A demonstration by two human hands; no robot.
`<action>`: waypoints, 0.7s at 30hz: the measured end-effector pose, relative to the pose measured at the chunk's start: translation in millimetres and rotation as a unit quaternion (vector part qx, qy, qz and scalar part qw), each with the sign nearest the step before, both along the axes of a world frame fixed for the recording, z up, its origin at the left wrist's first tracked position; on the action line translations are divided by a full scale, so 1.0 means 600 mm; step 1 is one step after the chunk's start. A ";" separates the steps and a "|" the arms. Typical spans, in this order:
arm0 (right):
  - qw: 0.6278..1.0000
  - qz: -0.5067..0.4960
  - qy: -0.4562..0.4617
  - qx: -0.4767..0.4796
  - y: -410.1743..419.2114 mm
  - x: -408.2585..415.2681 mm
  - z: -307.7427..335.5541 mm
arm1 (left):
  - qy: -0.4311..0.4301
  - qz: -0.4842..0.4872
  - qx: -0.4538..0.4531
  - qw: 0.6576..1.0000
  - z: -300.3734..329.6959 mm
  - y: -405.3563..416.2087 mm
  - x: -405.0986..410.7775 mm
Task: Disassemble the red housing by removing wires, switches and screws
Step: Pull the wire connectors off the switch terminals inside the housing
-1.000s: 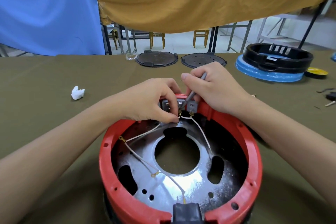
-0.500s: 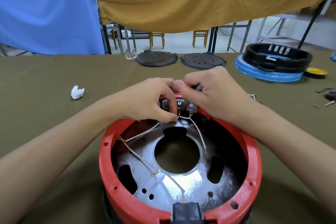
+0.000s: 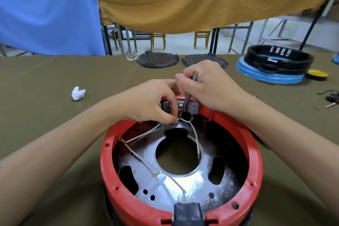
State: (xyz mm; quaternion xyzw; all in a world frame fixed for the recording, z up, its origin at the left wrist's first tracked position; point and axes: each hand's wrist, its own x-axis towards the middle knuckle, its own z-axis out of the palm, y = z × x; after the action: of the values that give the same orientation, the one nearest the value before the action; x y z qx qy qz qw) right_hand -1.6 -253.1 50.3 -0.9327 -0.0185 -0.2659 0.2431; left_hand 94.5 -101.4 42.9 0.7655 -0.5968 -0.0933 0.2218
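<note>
Red housing (image 3: 180,205) at lower centre on the worktop (image 3: 45,119): left hand (image 3: 152,102) pinching the white wire (image 3: 194,134) at the switch block (image 3: 191,104), right hand (image 3: 207,84) gripping a grey tool (image 3: 189,88); lever each terminal off gently, pulling straight

Olive-cloth table (image 3: 45,79): red housing (image 3: 256,161), white wad (image 3: 78,93), black lids (image 3: 157,59).

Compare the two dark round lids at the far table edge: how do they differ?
The left lid has a plain, brownish top; the right lid is greyer and dotted with small holes. The left lid shows whole; the right hand covers the right lid's near edge. Both lie flat, side by side.
</note>
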 end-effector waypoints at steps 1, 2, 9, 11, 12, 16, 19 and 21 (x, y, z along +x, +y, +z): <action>1.000 -0.003 -0.004 0.005 0.001 0.001 -0.001 | 0.001 0.001 0.001 1.000 0.000 0.000 0.000; 1.000 -0.006 -0.008 0.011 0.002 0.002 -0.003 | 0.002 0.002 0.001 1.000 0.000 0.000 -0.001; 0.999 -0.012 0.007 0.039 0.003 0.003 -0.007 | -0.001 0.001 -0.003 1.000 -0.001 0.001 0.001; 0.997 -0.013 0.019 0.072 -0.001 0.007 -0.008 | 0.002 -0.003 0.004 1.000 0.000 0.001 0.000; 0.996 -0.014 0.025 0.090 -0.004 0.007 -0.008 | 0.001 -0.006 0.007 1.000 0.000 0.000 0.000; 0.995 -0.011 0.023 0.095 -0.004 0.005 -0.010 | 0.003 -0.009 0.007 1.000 0.001 0.002 -0.001; 0.997 -0.015 0.001 0.072 -0.003 0.003 -0.012 | -0.001 -0.006 0.004 1.000 0.001 0.002 -0.003; 0.997 -0.009 0.000 0.079 -0.003 0.002 -0.013 | -0.002 -0.005 0.002 1.000 0.001 0.002 -0.003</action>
State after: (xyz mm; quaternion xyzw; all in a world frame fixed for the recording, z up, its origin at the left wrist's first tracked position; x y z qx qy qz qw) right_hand -0.2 -254.8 42.7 -0.9108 0.0109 -0.2687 0.3133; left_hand 92.4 -100.4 43.5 0.7630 -0.6010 -0.0944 0.2184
